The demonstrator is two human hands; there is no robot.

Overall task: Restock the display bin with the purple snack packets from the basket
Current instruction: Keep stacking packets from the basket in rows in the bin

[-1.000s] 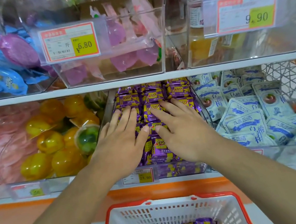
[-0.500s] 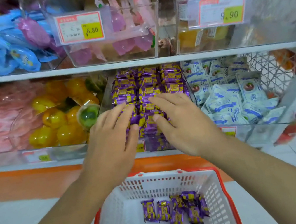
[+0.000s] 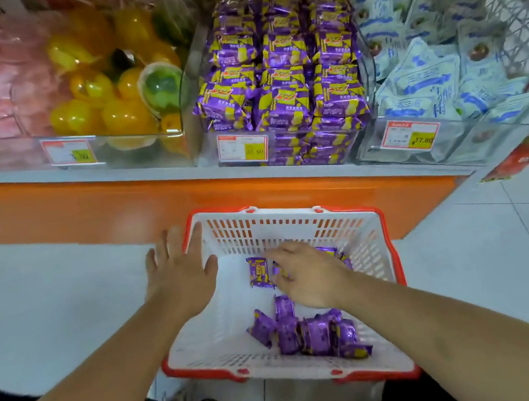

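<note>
While the left hand (image 3: 178, 276) hovers spread at the basket (image 3: 295, 226) rim's 9 o'clock, the right hand (image 3: 309, 273) seems to curl onto purple packets (image 3: 257, 272) toward 12, grip unclear; next, lift them to the bin (image 3: 194, 72).

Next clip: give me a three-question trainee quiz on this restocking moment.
1. True or false: the right hand is inside the basket.
2. What sits left of the purple packets' display bin? A) yellow jelly cups B) blue-white packets C) bottles
3. Fill in: the left hand is open over the basket's ____ rim.

Key: 1 true; 2 A, the yellow jelly cups; 3 left. Loose purple packets still lie in the basket.
</note>
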